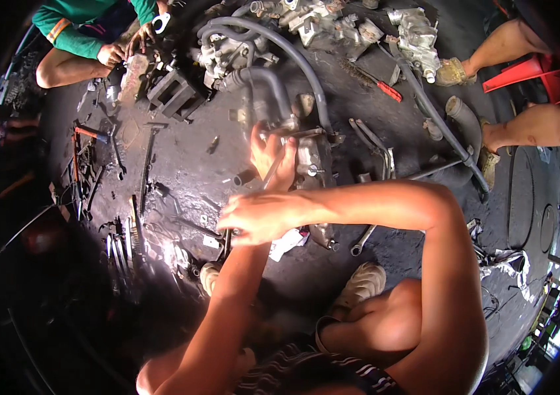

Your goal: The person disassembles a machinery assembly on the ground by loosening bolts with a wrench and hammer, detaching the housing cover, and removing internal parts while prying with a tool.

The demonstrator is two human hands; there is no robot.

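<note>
My left hand (pixel 272 158) reaches up the middle, its fingers closed round the near end of a grimy metal engine part (pixel 307 157). A thin grey rod (pixel 273 172) slants across that hand's palm. My right hand (pixel 259 218) crosses over my left forearm, its fingers curled and slightly blurred. What sits in the right fingers is mostly hidden; a small dark end shows below them. Beside the left hand lies a short dark tube (pixel 245 178). A thick grey hose (pixel 313 79) arches over the engine part, and a white cloth or paper (pixel 288 245) lies under my wrists.
Several wrenches (pixel 120 247) and an orange-handled hammer (pixel 91 133) lie on the left floor. Ahead stand metal castings (pixel 234 56) and a slotted dark block (pixel 173 92). A red-handled wire brush (pixel 388 91) lies ahead right. A co-worker's hands (pixel 122 49) handle a part; another person's legs (pixel 533 131) stand right.
</note>
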